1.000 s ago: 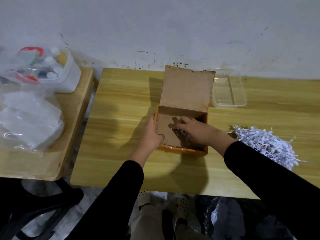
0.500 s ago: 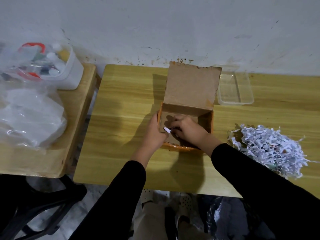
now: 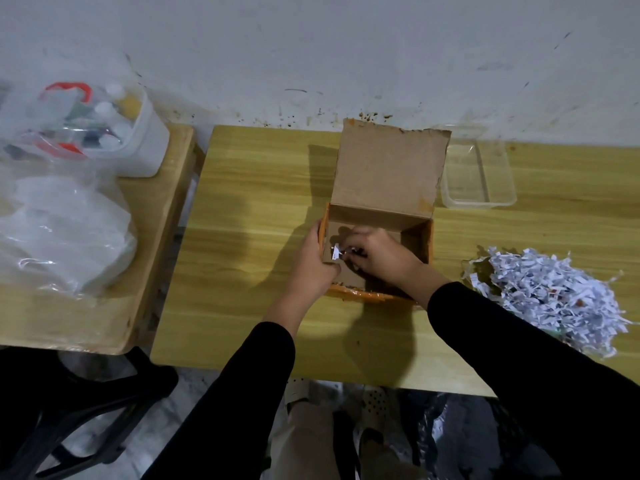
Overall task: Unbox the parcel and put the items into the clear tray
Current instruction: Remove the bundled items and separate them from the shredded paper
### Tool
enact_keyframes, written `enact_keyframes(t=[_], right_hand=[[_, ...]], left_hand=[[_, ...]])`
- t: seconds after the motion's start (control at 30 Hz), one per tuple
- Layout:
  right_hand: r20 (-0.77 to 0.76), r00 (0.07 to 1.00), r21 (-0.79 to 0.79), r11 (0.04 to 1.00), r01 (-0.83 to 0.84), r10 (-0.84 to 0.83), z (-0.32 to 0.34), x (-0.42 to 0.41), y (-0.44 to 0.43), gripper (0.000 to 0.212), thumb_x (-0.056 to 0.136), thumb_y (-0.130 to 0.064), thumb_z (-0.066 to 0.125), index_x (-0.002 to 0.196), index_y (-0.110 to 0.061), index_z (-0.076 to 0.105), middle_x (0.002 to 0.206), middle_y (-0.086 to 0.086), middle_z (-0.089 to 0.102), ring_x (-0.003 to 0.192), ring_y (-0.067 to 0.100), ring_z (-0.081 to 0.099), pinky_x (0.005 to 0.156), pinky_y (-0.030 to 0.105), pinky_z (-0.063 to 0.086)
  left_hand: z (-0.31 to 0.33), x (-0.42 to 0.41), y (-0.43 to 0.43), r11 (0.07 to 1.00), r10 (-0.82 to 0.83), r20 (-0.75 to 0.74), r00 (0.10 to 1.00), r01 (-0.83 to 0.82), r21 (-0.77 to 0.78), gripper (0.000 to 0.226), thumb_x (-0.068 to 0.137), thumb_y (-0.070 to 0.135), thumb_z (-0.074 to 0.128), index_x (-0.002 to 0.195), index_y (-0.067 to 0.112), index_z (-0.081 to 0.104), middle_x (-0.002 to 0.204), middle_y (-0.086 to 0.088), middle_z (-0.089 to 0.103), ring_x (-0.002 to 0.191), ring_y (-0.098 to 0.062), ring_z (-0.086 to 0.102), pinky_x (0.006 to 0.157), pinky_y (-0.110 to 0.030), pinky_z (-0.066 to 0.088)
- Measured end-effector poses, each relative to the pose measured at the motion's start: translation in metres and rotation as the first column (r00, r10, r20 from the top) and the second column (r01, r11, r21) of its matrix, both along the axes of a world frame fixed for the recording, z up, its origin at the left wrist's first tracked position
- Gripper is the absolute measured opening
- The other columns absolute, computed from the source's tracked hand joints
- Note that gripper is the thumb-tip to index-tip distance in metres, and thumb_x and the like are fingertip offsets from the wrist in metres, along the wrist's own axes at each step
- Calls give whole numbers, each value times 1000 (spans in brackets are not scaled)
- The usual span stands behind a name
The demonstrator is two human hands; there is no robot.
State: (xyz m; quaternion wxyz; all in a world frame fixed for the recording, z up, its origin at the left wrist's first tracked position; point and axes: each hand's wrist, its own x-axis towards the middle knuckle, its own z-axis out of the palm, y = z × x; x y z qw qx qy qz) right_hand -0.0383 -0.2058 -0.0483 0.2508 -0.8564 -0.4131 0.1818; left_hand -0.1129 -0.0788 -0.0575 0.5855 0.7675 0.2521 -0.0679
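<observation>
An open cardboard parcel box [image 3: 388, 174] with orange tape on its edges stands in the middle of the wooden table, its lid flap upright at the back. My left hand [image 3: 313, 263] grips the box's left wall. My right hand [image 3: 377, 254] reaches inside, fingers pinched on a small white item [image 3: 335, 252]; what else lies in the box is hidden by my hand. The clear tray [image 3: 479, 199] sits behind the box to the right and looks empty.
A heap of white shredded paper [image 3: 550, 296] lies on the table at the right. On the left a lower wooden table [image 3: 104, 320] carries clear plastic bags [image 3: 62, 230] and a white tub of bottles [image 3: 114, 129]. A wall stands right behind.
My right hand shifted from the box's middle toward its left inner side and pinched a small white item. The left hand stayed on the box wall. The camera moved slightly.
</observation>
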Motion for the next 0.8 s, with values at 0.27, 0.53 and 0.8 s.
enact_keyframes(t=[0.27, 0.53, 0.8], right_hand=[[-5, 999, -18, 999, -36, 35, 0, 0, 9, 17, 80, 0, 62, 96, -4, 66, 96, 16, 61, 86, 29, 60, 75, 40, 51], [-14, 997, 0, 997, -80, 80, -5, 7, 26, 12, 77, 4, 63, 85, 1, 71, 100, 19, 63, 87, 32, 62, 74, 35, 50], [43, 991, 47, 991, -126, 125, -10, 7, 27, 9, 77, 2, 64, 80, 3, 72, 96, 20, 64, 79, 33, 63, 67, 39, 54]], left_hand=[[-3, 0, 0, 1000, 3, -8, 1000, -4, -18, 78, 70, -15, 62, 138, 14, 35, 106, -5, 60, 88, -16, 59, 61, -17, 45], [-9, 0, 2, 1000, 8, -3, 1000, -8, -10, 82, 64, -10, 68, 135, 18, 37, 121, -13, 57, 112, -29, 56, 80, -39, 55], [-9, 1, 2, 1000, 7, 11, 1000, -6, -24, 79, 65, -14, 64, 134, 14, 38, 118, -14, 58, 109, -30, 58, 72, -30, 51]])
